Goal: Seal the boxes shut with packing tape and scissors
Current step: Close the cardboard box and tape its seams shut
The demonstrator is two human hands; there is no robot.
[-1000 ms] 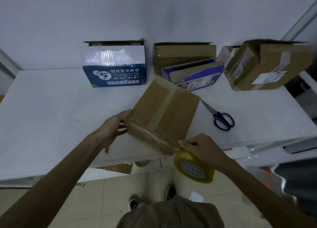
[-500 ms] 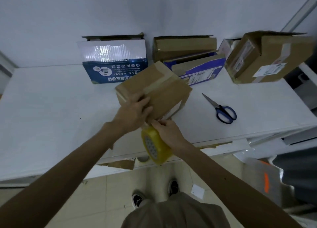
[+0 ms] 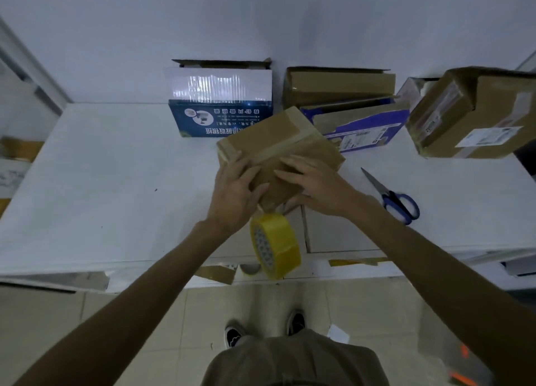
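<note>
Grip apart, fingers flat, the left hand (image 3: 235, 191) presses the brown cardboard box (image 3: 278, 144) at the middle of the white worktop (image 3: 116, 182), the yellow roll of packing tape (image 3: 275, 245) dangling off its 6 o'clock edge. The right hand (image 3: 316, 185), likewise spread and clasping nothing, presses alongside, apparently smoothing the tape down. Next the tape wants cutting: a hand must fetch the blue-handled scissors (image 3: 391, 200) at the box's 3 o'clock.

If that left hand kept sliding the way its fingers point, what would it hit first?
The left hand rests on the brown box, so it would slide across its top. Beyond the far edge, the blue and white carton looks next in line, though depth is unclear.
</note>
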